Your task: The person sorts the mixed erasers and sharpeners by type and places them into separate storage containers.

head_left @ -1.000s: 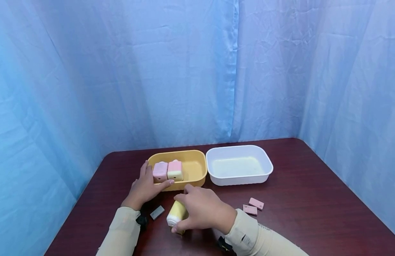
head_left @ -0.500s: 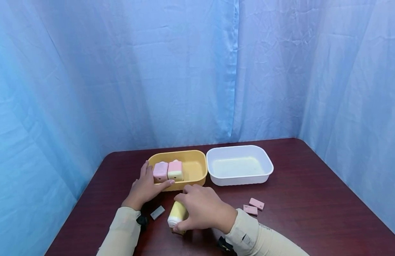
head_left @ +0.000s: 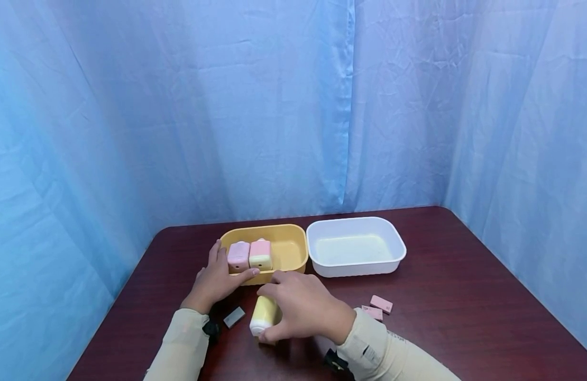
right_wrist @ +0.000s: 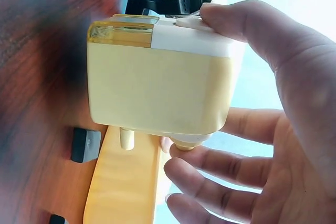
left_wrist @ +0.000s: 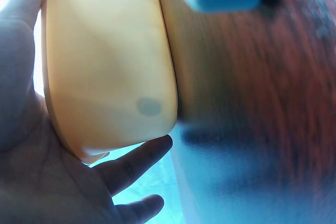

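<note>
My right hand (head_left: 305, 309) holds a yellow and white pencil sharpener (right_wrist: 155, 85) in front of the yellow basket (head_left: 289, 254), close over the table. In the right wrist view the thumb is on its white side, while fingertips lie by a round knob on its underside. A short peg and a clear amber drawer show on the sharpener. My left hand (head_left: 219, 280) grips the left end of the basket, thumb along the front rim and fingers round the outer side. Inside stand a lilac-pink sharpener (head_left: 238, 255) and a pink and cream sharpener (head_left: 260, 254), side by side.
A white basket (head_left: 355, 269) stands to the right of the yellow one. On the dark red table (head_left: 446, 254) lie a grey eraser (head_left: 234, 317) between the hands and two pink erasers (head_left: 381, 304) beyond the right wrist. Blue curtains (head_left: 284, 106) surround the table.
My right hand and the sharpener have shifted very slightly to the right and up in the head view, and the cuff covers more of one pink eraser. The left hand stays put.
</note>
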Demonstrator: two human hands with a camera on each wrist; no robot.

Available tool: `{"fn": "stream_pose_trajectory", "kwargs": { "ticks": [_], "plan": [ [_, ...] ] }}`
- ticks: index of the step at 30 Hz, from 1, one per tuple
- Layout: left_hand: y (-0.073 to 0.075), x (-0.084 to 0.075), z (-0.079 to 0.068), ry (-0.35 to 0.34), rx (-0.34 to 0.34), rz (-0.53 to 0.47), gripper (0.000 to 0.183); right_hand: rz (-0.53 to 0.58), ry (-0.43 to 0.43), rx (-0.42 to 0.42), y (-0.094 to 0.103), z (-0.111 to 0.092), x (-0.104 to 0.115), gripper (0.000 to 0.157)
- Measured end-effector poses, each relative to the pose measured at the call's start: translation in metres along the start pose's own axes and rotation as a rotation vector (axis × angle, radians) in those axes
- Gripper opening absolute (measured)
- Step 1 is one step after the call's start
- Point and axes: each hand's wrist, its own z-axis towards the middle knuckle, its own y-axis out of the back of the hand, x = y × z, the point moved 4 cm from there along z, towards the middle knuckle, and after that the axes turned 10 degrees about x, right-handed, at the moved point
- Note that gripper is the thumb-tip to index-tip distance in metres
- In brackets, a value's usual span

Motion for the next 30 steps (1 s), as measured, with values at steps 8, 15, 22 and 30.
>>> {"fn": "stream_pose_trajectory", "kwargs": {
  "ticks": [8, 15, 22, 30],
  "plan": [
    [0.000, 0.000, 0.000, -0.007, -0.003, 0.001, 0.132, 0.035, 0.003, -0.012, 0.006, 0.000, -0.004, 0.065],
    [0.000, 0.000, 0.000, -0.011, 0.003, 0.004, 0.131, 0.047, 0.000, -0.035, 0.011, -0.002, -0.006, 0.063],
    [0.001, -0.001, -0.001, -0.013, -0.002, 0.007, 0.131, 0.055, 0.001, -0.063, 0.016, -0.003, -0.008, 0.068],
    [0.001, -0.001, 0.000, -0.013, -0.006, 0.006, 0.131, 0.063, 0.008, -0.113, 0.019, -0.003, -0.012, 0.065]
  ]
}}
